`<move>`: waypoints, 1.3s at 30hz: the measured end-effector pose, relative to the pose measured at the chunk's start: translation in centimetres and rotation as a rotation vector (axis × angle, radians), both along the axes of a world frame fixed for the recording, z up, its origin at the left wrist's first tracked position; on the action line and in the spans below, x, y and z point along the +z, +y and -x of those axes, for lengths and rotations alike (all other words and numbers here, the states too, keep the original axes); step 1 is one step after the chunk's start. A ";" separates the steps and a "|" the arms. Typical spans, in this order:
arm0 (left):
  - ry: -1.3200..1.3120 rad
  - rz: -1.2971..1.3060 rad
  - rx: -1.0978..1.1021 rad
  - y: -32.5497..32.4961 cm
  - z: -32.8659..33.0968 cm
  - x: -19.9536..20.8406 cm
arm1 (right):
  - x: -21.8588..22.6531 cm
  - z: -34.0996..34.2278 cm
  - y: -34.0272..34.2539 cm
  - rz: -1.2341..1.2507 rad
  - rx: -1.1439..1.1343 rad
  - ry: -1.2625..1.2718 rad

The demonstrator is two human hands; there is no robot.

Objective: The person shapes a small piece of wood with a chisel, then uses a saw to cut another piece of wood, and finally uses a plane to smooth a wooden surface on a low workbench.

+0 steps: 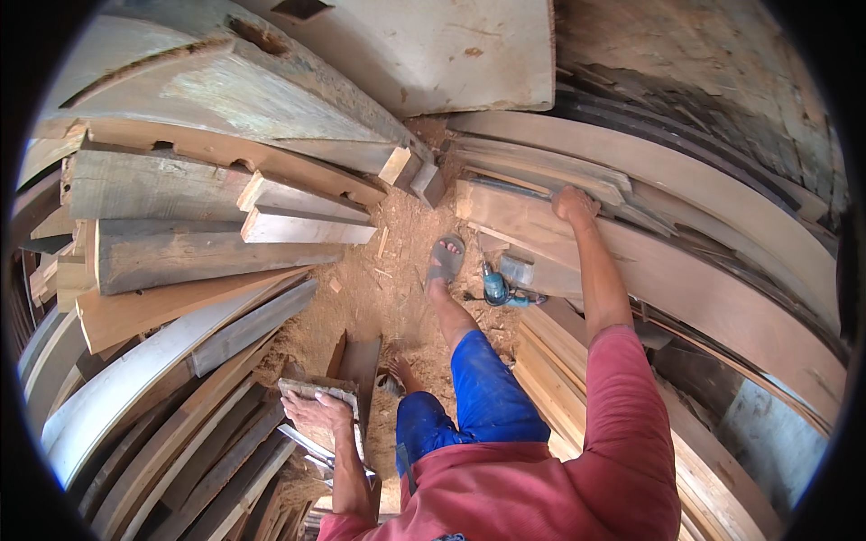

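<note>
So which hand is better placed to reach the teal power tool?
Likely the right hand, nearer the teal power tool though on a long plank; the left hand is farther, touching a board.

The long plank (704,293) on the right was wood, matt and fairly smooth along its face, while the thick grey board (162,187) opposite looked rough and weathered. I saw coarse, loose wood shavings (370,288) underfoot, smooth plastic on the power tool (495,287), and matt cloth in the shorts (496,383) and shirt (622,415).

Floor (365,302) littered with wood shavings (383,242)
</note>
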State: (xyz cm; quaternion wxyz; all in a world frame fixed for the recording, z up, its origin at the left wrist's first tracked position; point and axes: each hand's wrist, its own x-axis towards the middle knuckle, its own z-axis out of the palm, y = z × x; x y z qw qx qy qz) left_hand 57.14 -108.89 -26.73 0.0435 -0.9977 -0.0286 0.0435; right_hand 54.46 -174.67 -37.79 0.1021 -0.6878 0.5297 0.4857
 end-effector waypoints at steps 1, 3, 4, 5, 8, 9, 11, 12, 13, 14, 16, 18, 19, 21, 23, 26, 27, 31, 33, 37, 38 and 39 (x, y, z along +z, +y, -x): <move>0.005 -0.016 -0.004 0.2 0.1 -0.1 | -1.3 -0.2 0.1 -0.027 -0.034 0.032; 0.023 -0.041 -0.013 0.3 0.0 -0.4 | -3.9 0.1 0.1 -0.032 -0.051 0.071; 0.015 -0.024 -0.012 0.2 0.0 -0.5 | -5.0 0.3 0.2 -0.025 -0.068 0.096; 0.006 -0.009 -0.010 0.1 -0.1 -0.4 | -5.6 0.1 0.4 -0.039 -0.070 0.105; 0.051 -0.023 -0.015 -0.4 -0.2 0.5 | -7.4 -0.4 0.7 -0.088 -0.071 0.101; 0.059 -0.029 -0.016 -0.6 -0.2 0.4 | -8.8 0.2 0.4 -0.094 -0.073 0.109; 0.021 -0.009 -0.017 -0.8 -0.2 0.3 | -11.8 1.1 -0.1 -0.169 -0.058 0.045; 0.022 -0.012 -0.013 -1.0 -0.2 0.5 | -12.9 1.7 -0.5 -0.172 -0.055 0.046; 0.042 -0.011 -0.026 -1.2 -0.6 0.6 | -13.8 2.6 -0.8 -0.164 -0.081 -0.018; 0.063 -0.008 -0.041 -1.4 -1.0 0.5 | -14.7 3.5 -0.9 -0.154 -0.108 -0.082; 0.054 0.007 -0.053 -1.5 -1.5 0.3 | -17.1 5.1 0.0 -0.154 -0.036 -0.164; 0.037 0.010 -0.033 -1.5 -0.6 0.5 | -16.4 3.1 1.5 -0.169 0.067 -0.252; 0.047 -0.026 -0.029 -1.2 -0.4 0.5 | -12.5 -0.4 4.2 -0.157 0.080 -0.241; 0.056 -0.053 -0.027 -0.8 -0.1 0.9 | -8.4 -3.2 5.0 -0.135 0.093 -0.232; 0.060 -0.064 -0.052 -0.5 -0.2 0.7 | -7.6 -3.4 4.3 -0.093 0.105 -0.029; 0.047 -0.050 -0.038 -0.9 -0.5 0.6 | -9.0 -0.5 0.3 -0.148 -0.044 0.126; 0.045 -0.043 -0.036 -1.2 -0.6 0.7 | -10.5 1.9 -1.2 -0.147 -0.047 0.129; 0.062 -0.048 -0.060 -1.2 -0.5 1.0 | -12.8 3.2 -2.3 -0.237 -0.031 0.057; 0.071 -0.046 -0.057 -1.4 -0.7 1.0 | -13.1 2.8 -2.5 -0.288 -0.099 0.091; 0.052 -0.031 -0.053 -0.9 -0.5 0.8 | -13.2 3.1 -1.0 -0.176 0.014 0.094; 0.054 -0.034 -0.051 -1.0 -0.4 0.8 | -11.7 2.4 -0.7 -0.182 0.009 0.067; 0.046 -0.017 -0.042 -1.1 -0.3 0.9 | -11.6 2.2 -1.2 -0.185 0.012 0.069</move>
